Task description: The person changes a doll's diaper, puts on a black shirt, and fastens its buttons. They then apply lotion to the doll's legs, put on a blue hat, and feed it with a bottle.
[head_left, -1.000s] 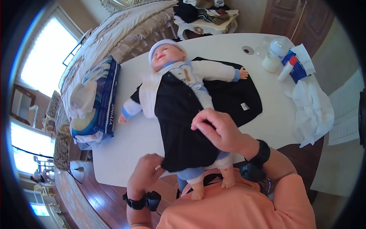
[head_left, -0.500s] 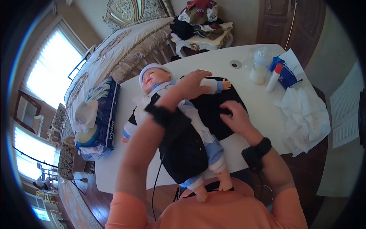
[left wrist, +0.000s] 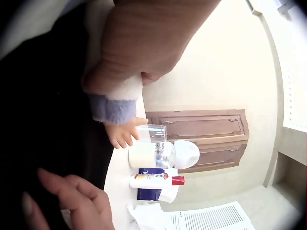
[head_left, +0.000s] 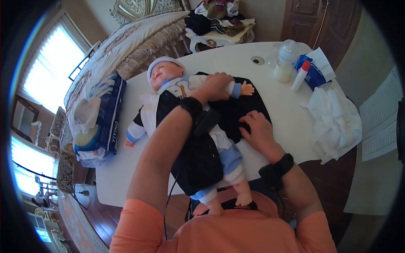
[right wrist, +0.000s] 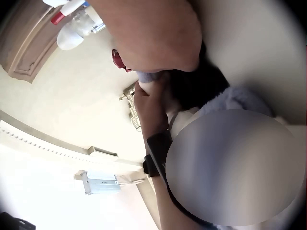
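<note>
on the table (head_left: 126, 173), doll's arm (head_left: 236, 89) in left hand (head_left: 216, 87)

The garment (head_left: 237, 110) is black, the cuff (left wrist: 114, 110) seemingly lavender-blue.

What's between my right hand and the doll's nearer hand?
Black fabric lies between your right hand and the doll's nearer hand, as the head view shows.

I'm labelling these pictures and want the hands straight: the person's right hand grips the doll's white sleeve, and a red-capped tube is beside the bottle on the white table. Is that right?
One slip: it is the left hand, not the right, that grips the doll's white sleeve. The head view shows this. The red-capped tube is indeed beside the bottle on the white table.
</note>
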{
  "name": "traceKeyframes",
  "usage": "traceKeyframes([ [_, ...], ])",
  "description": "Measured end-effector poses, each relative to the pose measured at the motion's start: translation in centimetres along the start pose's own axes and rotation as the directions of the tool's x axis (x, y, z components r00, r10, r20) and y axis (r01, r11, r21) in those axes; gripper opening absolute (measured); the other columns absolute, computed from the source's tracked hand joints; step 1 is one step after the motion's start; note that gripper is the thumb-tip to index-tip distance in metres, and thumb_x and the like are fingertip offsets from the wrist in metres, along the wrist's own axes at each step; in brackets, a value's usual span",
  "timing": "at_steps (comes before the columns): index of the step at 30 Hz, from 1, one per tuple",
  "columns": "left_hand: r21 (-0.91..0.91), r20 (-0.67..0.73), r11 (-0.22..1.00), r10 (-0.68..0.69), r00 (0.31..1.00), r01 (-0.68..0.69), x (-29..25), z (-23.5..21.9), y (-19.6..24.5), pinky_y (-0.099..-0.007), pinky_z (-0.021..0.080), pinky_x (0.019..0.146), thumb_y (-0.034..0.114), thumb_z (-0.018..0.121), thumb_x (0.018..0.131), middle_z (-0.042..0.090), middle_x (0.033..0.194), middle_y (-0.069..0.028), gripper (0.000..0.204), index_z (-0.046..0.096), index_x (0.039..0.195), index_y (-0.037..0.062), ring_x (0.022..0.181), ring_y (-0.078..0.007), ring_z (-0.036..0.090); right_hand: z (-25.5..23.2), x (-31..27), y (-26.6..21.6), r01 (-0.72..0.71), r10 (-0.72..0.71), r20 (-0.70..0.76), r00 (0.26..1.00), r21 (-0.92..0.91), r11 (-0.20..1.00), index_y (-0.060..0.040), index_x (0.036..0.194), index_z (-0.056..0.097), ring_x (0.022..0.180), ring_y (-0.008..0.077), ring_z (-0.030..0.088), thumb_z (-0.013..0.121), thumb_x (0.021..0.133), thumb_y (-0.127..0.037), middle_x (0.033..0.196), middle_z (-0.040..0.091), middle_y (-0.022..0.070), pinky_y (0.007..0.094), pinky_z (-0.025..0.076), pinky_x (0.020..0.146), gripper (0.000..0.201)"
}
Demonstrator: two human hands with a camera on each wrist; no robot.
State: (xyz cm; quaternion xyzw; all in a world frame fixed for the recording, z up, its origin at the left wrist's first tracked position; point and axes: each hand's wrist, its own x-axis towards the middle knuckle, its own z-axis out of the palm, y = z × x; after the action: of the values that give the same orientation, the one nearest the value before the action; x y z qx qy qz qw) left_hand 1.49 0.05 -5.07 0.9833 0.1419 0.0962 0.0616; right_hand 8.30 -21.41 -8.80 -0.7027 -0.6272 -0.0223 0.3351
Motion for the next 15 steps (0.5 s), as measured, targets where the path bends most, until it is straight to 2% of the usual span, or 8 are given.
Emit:
traceKeyframes([
  [3, -0.063, -0.102, 0.997, 0.041, 0.994, -0.048, -0.5, -1.5, 0.1, -0.0398, 0.043, 0.079, 0.020, 0.066, 0.053, 0.057, 0.095, -0.0160, 0.051, 0.053, 0.100, 0.0067, 0.090, -0.0330, 0.055, 0.0, -0.5, -0.2, 0.006, -0.007, -0.019, 1.000, -0.023, 1.000, -0.0078, 0.084, 0.060, 0.082, 0.0243, 0.051, 0.066, 0.065, -0.012, 0.086, 0.051, 0.0067, 0.0335, 0.045, 0.069, 0.021],
  [5, -0.399, -0.222, 0.915, -0.166, 0.961, 0.066, -1.6, -2.8, 0.5, -0.0355, 0.043, 0.080, 0.016, 0.068, 0.056, 0.057, 0.098, -0.0153, 0.054, 0.050, 0.105, 0.0043, 0.089, -0.0288, 0.056, 0.1, -1.3, -0.6, 0.001, -0.002, -0.043, 0.999, -0.032, 0.999, -0.0074, 0.086, 0.060, 0.083, 0.0240, 0.051, 0.066, 0.066, -0.011, 0.087, 0.050, 0.0065, 0.0332, 0.045, 0.069, 0.022],
  [6, -0.399, -0.219, 0.914, -0.171, 0.961, 0.071, -2.3, -2.9, 0.5, -0.0355, 0.043, 0.080, 0.016, 0.068, 0.056, 0.057, 0.098, -0.0153, 0.054, 0.050, 0.105, 0.0043, 0.089, -0.0288, 0.056, 0.0, -1.8, -0.9, 0.001, -0.002, -0.039, 0.999, -0.029, 1.000, -0.0074, 0.086, 0.060, 0.083, 0.0240, 0.051, 0.066, 0.066, -0.011, 0.087, 0.050, 0.0065, 0.0332, 0.045, 0.069, 0.022],
  [8, -0.765, -0.354, 0.644, -0.393, 0.848, -0.021, -3.6, -3.5, 0.4, -0.0309, 0.043, 0.079, 0.012, 0.069, 0.059, 0.056, 0.097, -0.0114, 0.054, 0.047, 0.108, 0.0011, 0.088, -0.0202, 0.055, -0.5, -2.5, -1.4, 0.012, -0.012, -0.018, 1.000, -0.014, 1.000, -0.0069, 0.086, 0.061, 0.082, 0.0251, 0.053, 0.065, 0.068, -0.015, 0.086, 0.052, 0.0076, 0.0337, 0.046, 0.069, 0.020],
  [9, -0.760, -0.362, 0.649, -0.396, 0.844, -0.022, -4.2, -3.7, 0.2, -0.0309, 0.043, 0.079, 0.012, 0.069, 0.059, 0.056, 0.097, -0.0114, 0.054, 0.047, 0.108, 0.0011, 0.088, -0.0202, 0.055, -1.2, -2.6, -1.6, 0.022, -0.022, -0.021, 1.000, -0.013, 1.000, -0.0069, 0.086, 0.061, 0.082, 0.0251, 0.053, 0.065, 0.068, -0.015, 0.086, 0.052, 0.0076, 0.0337, 0.046, 0.069, 0.020],
  [11, -0.852, -0.354, 0.511, -0.398, 0.846, -0.116, -5.3, -3.9, 0.1, -0.0280, 0.042, 0.078, 0.011, 0.068, 0.062, 0.053, 0.095, -0.0069, 0.055, 0.044, 0.110, -0.0008, 0.088, -0.0141, 0.052, -3.0, -2.2, -1.8, -0.077, 0.047, 0.332, 0.942, 0.080, 0.994, -0.0060, 0.084, 0.062, 0.080, 0.0272, 0.056, 0.064, 0.070, -0.020, 0.087, 0.056, 0.0101, 0.0345, 0.046, 0.070, 0.020],
  [13, -0.886, -0.349, 0.428, -0.362, 0.865, -0.178, -5.8, -3.7, 0.3, -0.0278, 0.041, 0.080, 0.010, 0.068, 0.062, 0.052, 0.096, -0.0055, 0.054, 0.044, 0.110, 0.0002, 0.089, -0.0145, 0.051, -4.7, -0.2, -1.4, -0.148, 0.077, 0.410, 0.909, 0.143, 0.979, -0.0057, 0.083, 0.062, 0.079, 0.0281, 0.057, 0.063, 0.071, -0.023, 0.089, 0.057, 0.0115, 0.0348, 0.046, 0.070, 0.021],
  [15, -0.944, -0.244, 0.300, -0.368, 0.897, -0.134, -6.5, -4.0, 1.2, -0.0274, 0.040, 0.081, 0.009, 0.067, 0.062, 0.052, 0.096, -0.0050, 0.053, 0.044, 0.109, 0.0014, 0.090, -0.0141, 0.050, -5.2, 2.3, -0.8, -0.228, 0.105, 0.488, 0.866, 0.199, 0.953, -0.0053, 0.082, 0.062, 0.078, 0.0291, 0.058, 0.062, 0.072, -0.026, 0.090, 0.058, 0.0129, 0.0352, 0.046, 0.071, 0.023],
])
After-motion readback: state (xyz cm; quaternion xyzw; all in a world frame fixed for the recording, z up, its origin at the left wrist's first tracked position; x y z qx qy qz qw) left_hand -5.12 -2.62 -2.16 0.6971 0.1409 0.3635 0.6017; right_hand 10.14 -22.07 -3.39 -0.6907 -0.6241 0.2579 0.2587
